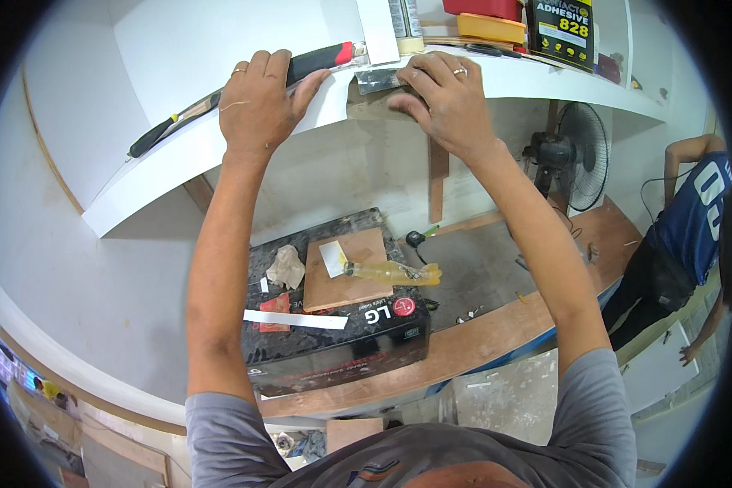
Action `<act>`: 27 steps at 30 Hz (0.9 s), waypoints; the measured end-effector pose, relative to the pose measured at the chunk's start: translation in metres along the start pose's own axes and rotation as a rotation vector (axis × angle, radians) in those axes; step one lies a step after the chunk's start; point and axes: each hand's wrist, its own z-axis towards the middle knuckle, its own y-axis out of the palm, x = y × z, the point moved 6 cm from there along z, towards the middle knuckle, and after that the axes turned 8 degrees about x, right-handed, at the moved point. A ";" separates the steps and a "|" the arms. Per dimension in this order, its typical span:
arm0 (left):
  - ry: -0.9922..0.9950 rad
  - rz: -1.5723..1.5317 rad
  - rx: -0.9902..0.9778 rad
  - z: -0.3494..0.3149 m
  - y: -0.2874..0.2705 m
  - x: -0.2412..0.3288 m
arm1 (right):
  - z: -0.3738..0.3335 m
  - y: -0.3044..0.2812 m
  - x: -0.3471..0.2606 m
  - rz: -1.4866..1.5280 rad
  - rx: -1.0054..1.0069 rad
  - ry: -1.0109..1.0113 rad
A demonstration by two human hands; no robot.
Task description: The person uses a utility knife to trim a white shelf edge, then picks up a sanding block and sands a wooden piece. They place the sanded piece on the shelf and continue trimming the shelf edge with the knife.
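Note:
My left hand [262, 99] lies over the front edge of the white curved shelf [150, 183], fingers flat and thumb apart, holding nothing. A tool with a black and red handle [321, 60] lies on the shelf by its fingers. Farther left is a thin tool with a black handle [150, 138]. My right hand [447, 102] is closed at the same edge, its fingers on a flat grey metal blade [379, 80]. Below the blade, the edge shows a bare grey-brown patch [370, 107] without white facing. A white strip [379, 31] stands upright just behind the blade.
Red [484, 8] and yellow containers [490, 28] and a black adhesive tin [561, 31] stand on the shelf. Below, a black box [342, 358] carries a wooden board [366, 244] and a bottle of yellowish liquid [390, 272]. A fan [586, 154] and another person [687, 220] are at right.

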 end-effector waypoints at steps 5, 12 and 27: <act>0.007 -0.001 0.003 -0.001 0.001 0.000 | 0.000 0.013 0.021 0.107 -0.009 0.062; 0.033 -0.030 0.087 -0.001 0.000 0.001 | 0.004 0.012 0.023 0.085 -0.096 -0.207; -0.027 -0.025 0.015 -0.003 0.001 -0.003 | 0.018 0.031 0.040 0.127 -0.167 -0.256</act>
